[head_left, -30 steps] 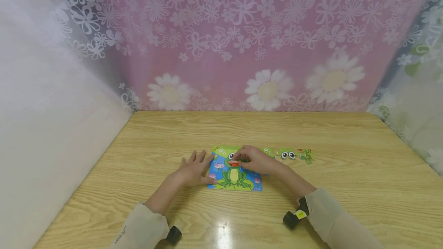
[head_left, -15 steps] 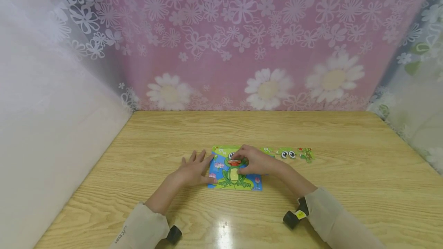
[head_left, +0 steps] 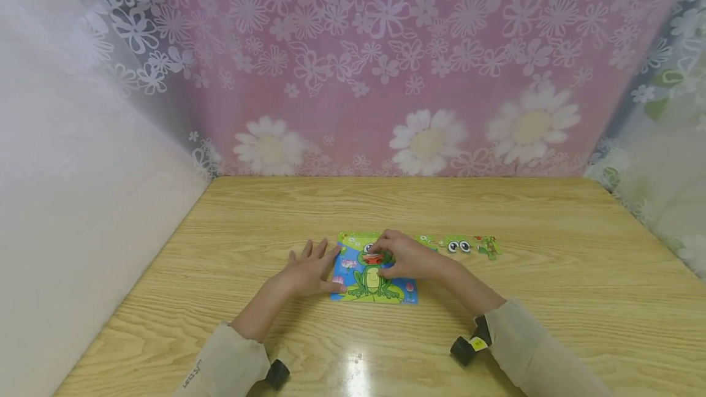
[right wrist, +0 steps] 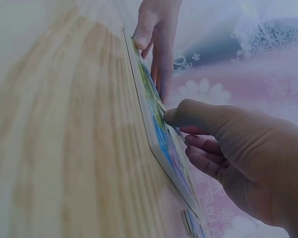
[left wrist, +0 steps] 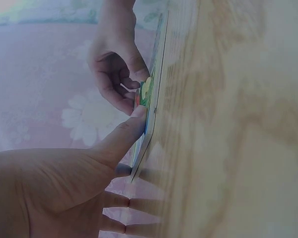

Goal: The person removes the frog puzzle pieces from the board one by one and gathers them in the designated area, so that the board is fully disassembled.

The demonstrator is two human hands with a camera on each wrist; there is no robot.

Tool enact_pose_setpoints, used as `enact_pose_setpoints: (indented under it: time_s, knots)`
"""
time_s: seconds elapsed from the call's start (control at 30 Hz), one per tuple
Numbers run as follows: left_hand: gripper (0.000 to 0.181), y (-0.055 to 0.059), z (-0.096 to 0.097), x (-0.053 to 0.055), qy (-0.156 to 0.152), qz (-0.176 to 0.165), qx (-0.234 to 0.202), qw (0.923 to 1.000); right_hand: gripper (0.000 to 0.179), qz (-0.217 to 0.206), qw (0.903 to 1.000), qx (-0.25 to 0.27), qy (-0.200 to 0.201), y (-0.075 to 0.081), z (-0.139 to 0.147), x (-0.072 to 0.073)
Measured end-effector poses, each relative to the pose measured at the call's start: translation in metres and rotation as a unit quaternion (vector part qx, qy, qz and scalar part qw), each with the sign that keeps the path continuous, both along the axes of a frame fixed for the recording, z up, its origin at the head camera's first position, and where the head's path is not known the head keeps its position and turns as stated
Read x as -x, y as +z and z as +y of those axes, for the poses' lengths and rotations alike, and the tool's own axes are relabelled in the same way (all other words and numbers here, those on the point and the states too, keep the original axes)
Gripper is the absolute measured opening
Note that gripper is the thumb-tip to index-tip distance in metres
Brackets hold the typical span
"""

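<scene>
A frog jigsaw puzzle [head_left: 405, 296] lies flat on the wooden table in the head view. My right hand [head_left: 408, 256] is over its upper right part. Thumb and fingers pinch a puzzle piece [head_left: 373, 258] showing the frog's red mouth, slightly raised at the frog's face. In the left wrist view this piece [left wrist: 145, 90] stands tilted on the puzzle's surface; part of it is hidden by the fingers. My left hand [head_left: 310, 274] rests at the puzzle's left edge. Its thumb presses on the lower left part, and the other fingers are spread on the table.
Right of the puzzle lie loose pieces: one with two eyes [head_left: 459, 247], a green and brown one [head_left: 489, 247] and a flowered one [head_left: 425, 239]. Part of a blue piece is hidden behind my right hand. A flowered curtain [head_left: 353, 78] stands behind the table [head_left: 265, 219].
My right thumb has slid slightly down toward the frog's belly, and the mouth piece has shifted a little in the fingers. The left hand has stayed in place.
</scene>
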State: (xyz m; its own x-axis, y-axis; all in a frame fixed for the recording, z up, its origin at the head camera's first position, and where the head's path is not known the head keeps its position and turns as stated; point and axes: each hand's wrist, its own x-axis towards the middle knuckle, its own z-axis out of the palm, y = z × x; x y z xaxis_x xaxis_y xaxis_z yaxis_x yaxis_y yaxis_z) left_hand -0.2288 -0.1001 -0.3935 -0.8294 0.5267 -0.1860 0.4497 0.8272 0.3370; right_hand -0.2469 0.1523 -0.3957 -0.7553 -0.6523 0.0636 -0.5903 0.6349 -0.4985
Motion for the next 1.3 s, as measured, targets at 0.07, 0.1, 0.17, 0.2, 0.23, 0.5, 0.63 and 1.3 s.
enact_pose_setpoints:
  time_s: [0.07,0.1,0.17,0.2,0.23,0.5,0.63,1.3]
  knots:
    - [0.085,0.000,0.000,0.000,0.000,0.001,0.002,1.0000,0.040,0.000,1.0000,0.003,0.001,-0.001,0.000,0.000]
    - [0.085,0.000,-0.001,0.000,0.000,0.002,0.004,1.0000,0.040,-0.001,1.0000,0.005,0.002,-0.001,0.000,0.000]
    - [0.085,0.000,-0.001,-0.001,0.001,0.002,0.003,1.0000,0.039,-0.006,0.9999,0.011,0.002,-0.001,0.000,0.001]
    - [0.085,0.001,-0.001,-0.001,0.000,0.001,0.002,1.0000,0.039,-0.010,0.9998,0.017,0.003,-0.001,0.000,0.001]
    - [0.085,0.001,0.000,-0.001,0.000,0.000,0.000,1.0000,0.039,-0.013,0.9996,0.023,0.004,0.000,0.001,0.001]
    - [0.086,0.001,0.002,-0.001,-0.003,0.001,0.002,1.0000,0.036,-0.005,0.9987,0.050,0.010,0.009,0.019,-0.002]
    - [0.086,-0.001,0.001,0.000,-0.001,0.002,0.003,1.0000,0.036,0.004,0.9983,0.058,-0.002,0.013,0.035,-0.005]
    - [0.086,-0.003,0.000,0.000,-0.002,-0.002,-0.008,1.0000,0.034,0.049,0.9936,0.080,-0.064,0.014,0.126,-0.029]
